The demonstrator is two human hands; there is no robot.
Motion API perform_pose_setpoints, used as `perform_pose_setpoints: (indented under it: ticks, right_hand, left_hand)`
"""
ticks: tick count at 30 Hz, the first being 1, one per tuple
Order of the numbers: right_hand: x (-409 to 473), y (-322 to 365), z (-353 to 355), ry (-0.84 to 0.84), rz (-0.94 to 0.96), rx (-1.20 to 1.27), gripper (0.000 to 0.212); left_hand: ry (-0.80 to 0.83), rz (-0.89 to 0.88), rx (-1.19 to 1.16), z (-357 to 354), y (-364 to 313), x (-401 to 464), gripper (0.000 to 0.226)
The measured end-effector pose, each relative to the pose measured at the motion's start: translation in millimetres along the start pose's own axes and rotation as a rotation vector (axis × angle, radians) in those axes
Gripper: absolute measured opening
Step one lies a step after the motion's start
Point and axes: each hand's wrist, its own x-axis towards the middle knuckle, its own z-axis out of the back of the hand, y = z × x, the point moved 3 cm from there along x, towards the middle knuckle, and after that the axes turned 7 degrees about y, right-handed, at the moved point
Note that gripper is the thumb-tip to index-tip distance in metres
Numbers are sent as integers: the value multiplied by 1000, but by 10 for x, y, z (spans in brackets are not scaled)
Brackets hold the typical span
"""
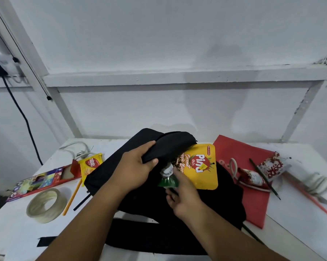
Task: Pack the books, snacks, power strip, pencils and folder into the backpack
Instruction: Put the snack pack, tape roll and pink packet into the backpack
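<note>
L hand (138,164) grips backpack (110,172) flap open; R hand (183,196) pinches yellow snack (200,166), half inside. Still out: wafers (91,163) + pencil box (44,180) left of backpack, folder (253,204), red snacks (253,178), pencils (264,178) right

The backpack (132,178) sits mid-worktop (17,232); tape roll (46,205) and pencil box (44,180) lie left, the folder (253,204) right (partly under the backpack).

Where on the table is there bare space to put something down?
Bare white table lies near the front edge, below the tape roll and left of the backpack straps. Another bare patch is front right, past the red folder. The far right around the snack packets and pencils is crowded.
</note>
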Motion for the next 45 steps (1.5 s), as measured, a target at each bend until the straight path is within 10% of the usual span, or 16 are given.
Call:
perform_pose_setpoints:
  ticks: [6, 14, 27, 34, 45]
  right_hand:
    - [42, 431, 692, -52, 273, 110, 30]
    - [108, 588, 543, 161, 88, -377, 39]
    - [243, 361, 347, 51, 236, -175, 28]
    - [303, 455, 203, -150, 581, -648, 114]
    - [407, 416, 414, 55, 627, -1540, 92]
  left_hand:
    - [44, 8, -74, 2, 107, 32, 56]
    - [80, -20, -92, -18, 95, 99, 58]
    - [111, -120, -18, 57, 60, 19, 62]
    - [94, -81, -29, 50, 66, 2, 61]
    - [31, -20, -40, -105, -15, -4, 62]
